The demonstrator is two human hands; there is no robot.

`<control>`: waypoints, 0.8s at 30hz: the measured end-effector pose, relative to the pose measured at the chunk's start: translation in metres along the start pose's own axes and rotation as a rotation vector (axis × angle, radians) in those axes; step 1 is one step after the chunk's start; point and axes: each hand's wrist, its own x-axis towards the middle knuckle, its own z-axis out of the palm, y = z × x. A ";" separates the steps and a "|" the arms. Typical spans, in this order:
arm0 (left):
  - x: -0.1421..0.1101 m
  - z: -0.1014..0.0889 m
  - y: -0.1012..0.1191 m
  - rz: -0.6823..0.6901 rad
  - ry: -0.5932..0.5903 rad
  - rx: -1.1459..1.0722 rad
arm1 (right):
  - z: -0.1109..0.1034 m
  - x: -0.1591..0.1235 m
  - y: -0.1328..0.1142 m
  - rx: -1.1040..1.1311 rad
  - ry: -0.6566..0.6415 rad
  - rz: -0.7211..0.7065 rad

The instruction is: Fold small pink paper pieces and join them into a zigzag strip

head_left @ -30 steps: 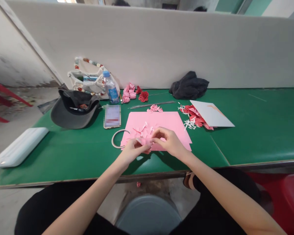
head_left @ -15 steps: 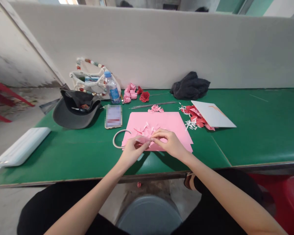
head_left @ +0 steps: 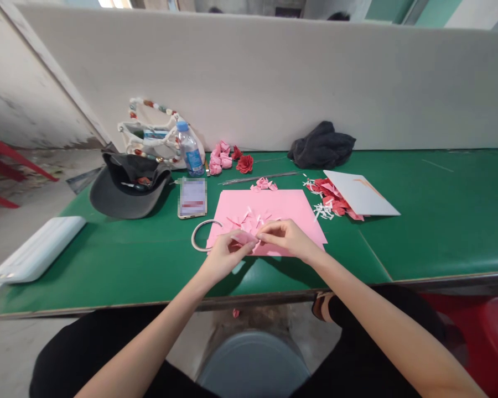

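At ten o'clock from your hands, a phone [head_left: 193, 196] lies on the green tabletop [head_left: 435, 232]; at nine, a ring [head_left: 195, 237] laps onto pink sheets [head_left: 280, 204]. Your left hand [head_left: 226, 258] has its fingers clamped on a pink piece of paper [head_left: 243, 237], above the sheets' near edge. Your right hand [head_left: 294, 239], fingertips together, pinches its three o'clock edge; it has just shifted slightly toward three, so work seems to continue there. At two, a white card [head_left: 363, 194] partly covers red paper [head_left: 337, 205].
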 end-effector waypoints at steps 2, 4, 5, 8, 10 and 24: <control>0.000 -0.001 -0.001 0.016 -0.010 0.001 | 0.000 0.001 0.000 0.027 -0.002 0.021; 0.000 -0.002 -0.001 0.032 -0.013 0.007 | 0.001 0.001 0.001 0.036 0.013 0.032; 0.000 -0.002 0.000 0.038 -0.012 0.011 | 0.002 0.002 0.001 0.036 0.025 0.033; 0.000 -0.002 0.001 0.031 -0.006 0.019 | 0.004 0.002 0.005 0.048 0.053 0.017; 0.000 -0.002 0.001 0.025 0.002 0.024 | 0.006 0.002 0.008 0.065 0.056 0.003; -0.003 0.000 0.004 0.066 0.051 0.094 | 0.007 0.000 0.006 0.098 0.084 0.003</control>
